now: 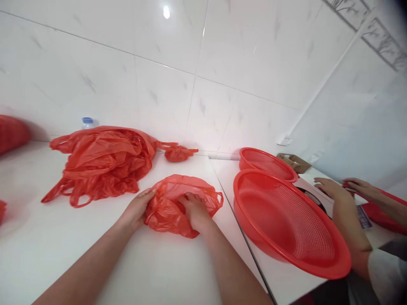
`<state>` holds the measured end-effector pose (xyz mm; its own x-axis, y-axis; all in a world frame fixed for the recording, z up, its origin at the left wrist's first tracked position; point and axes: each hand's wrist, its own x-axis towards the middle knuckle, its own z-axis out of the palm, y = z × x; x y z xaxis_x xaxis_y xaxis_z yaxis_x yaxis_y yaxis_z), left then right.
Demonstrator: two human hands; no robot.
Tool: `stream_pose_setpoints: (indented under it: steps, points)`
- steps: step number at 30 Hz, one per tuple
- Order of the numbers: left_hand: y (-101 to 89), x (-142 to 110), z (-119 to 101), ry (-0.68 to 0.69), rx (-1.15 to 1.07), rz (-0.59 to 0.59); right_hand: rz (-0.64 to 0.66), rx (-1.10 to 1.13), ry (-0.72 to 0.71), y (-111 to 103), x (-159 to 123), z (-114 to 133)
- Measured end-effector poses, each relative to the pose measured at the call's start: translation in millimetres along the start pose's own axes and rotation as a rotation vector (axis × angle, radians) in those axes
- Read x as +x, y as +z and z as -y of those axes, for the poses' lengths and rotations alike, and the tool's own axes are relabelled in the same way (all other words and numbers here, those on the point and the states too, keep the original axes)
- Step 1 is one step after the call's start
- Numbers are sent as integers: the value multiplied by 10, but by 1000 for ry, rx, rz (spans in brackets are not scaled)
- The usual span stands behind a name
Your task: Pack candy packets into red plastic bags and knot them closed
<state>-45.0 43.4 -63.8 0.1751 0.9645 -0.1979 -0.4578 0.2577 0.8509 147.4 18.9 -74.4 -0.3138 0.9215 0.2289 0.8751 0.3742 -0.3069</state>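
A thin red plastic bag (171,216) lies crumpled on the white table in front of me, its mouth spread and one handle loop sticking out at the right. My left hand (138,208) is closed on the bag's left edge, thumb on top. At the bag's opening is my right hand (194,209), fingers curled against the red film; the fingertips are partly hidden in its folds. Behind my left hand sits a large heap of red plastic bags (106,163). A small bundled red bag (178,153) rests near the wall.
A large red plastic basket (267,216) stands right of my hands, across the table seam, with another red basket (267,163) behind it. Farther right are a co-worker's hands (330,187) and a cardboard box (294,162). A blue-capped bottle (87,123) stands behind the heap.
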Motion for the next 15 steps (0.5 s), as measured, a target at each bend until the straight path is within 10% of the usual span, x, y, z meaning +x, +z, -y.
stream_pose_setpoints:
  steps: [6, 15]
  points:
    - [-159, 78, -29, -1, -77, -85, -99, 48, 20, -187, -54, 182]
    - [-235, 84, -89, 114, -202, -221, -456, -225, 86, -1247, -1093, 86]
